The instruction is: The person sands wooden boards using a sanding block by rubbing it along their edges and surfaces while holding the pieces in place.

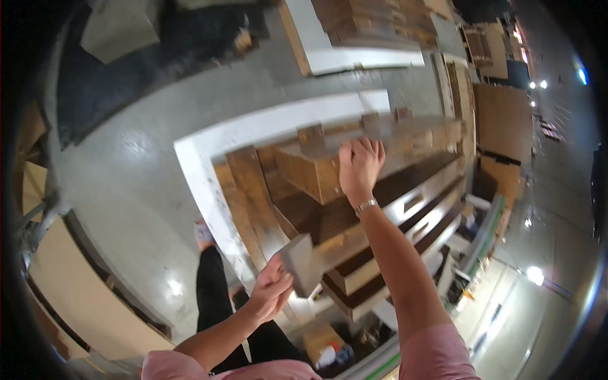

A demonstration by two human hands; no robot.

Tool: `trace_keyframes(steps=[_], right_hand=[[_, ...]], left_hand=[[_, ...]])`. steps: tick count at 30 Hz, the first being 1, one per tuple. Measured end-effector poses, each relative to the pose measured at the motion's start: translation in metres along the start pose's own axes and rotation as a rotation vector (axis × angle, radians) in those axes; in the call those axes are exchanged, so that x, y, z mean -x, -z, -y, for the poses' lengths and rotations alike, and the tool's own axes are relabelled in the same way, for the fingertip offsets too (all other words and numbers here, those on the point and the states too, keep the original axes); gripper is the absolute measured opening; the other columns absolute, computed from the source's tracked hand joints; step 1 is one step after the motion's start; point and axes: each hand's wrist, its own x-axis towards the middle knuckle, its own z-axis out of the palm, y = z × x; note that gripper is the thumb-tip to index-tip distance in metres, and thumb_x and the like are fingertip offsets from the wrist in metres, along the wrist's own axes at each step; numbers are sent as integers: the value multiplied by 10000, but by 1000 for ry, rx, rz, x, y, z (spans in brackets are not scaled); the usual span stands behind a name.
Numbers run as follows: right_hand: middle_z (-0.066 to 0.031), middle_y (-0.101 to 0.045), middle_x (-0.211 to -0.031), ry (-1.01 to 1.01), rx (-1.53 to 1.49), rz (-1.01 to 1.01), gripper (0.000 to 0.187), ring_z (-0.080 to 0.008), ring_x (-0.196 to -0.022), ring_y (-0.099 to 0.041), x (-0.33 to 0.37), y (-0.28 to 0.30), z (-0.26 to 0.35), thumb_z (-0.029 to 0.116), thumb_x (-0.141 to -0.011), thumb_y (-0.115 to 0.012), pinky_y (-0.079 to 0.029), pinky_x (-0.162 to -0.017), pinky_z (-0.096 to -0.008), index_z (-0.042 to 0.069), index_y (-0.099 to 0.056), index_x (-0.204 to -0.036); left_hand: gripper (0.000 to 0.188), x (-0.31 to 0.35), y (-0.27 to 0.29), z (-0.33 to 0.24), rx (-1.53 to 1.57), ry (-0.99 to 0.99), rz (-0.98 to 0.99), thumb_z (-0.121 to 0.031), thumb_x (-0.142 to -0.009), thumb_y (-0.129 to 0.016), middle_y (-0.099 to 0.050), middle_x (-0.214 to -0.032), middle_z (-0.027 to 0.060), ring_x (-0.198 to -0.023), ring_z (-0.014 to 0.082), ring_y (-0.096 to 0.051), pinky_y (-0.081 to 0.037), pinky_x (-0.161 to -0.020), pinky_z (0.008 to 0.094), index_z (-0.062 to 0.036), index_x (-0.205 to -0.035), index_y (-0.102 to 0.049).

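Observation:
My left hand (272,290) is closed on the near end of a wooden board (301,261), thumb on its pale end face. That board is blurred, and where its far end lies is hard to make out. Farther up, my right hand (361,166), a metal band at its wrist, has its fingers curled over the edge of a brown wooden beam (310,172). This beam lies across a stack of dark brown wooden pieces (244,180), with small wooden blocks (310,136) along its far side. The palm side of my right hand is hidden.
Under the stack lies a white board (196,168) on the grey floor. More brown boards (373,22) sit on another white base (329,57) beyond. Slotted wooden pieces (373,272) are on my right, beside a green-edged bench (487,234). Cardboard sheets (88,285) lie left.

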Motion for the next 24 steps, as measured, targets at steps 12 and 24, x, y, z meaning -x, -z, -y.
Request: trace_keyframes(steps=[12, 24], right_hand=[[-244, -399, -1406, 13, -196, -78, 421, -423, -1236, -419, 41, 65, 46, 239, -920, -576, -323, -1062, -548, 29, -514, -1280], [-217, -394, -1406, 201, -370, 173, 344, -353, -1142, -563, 358, 239, 6, 188, -844, -607, -511, -924, -415, 34, -607, -1151]], left_hand=[[547, 176, 122, -60, -770, -256, -556, -90, -940, -609, -574, -1249, 134, -1140, 216, -542, -424, -1012, 373, -17, -1429, -375], [572, 263, 174, 15, -1275, -208, -671, -188, -885, -709, -673, -1060, 101, -933, 182, -631, -492, -834, 307, -9, -1374, -473]])
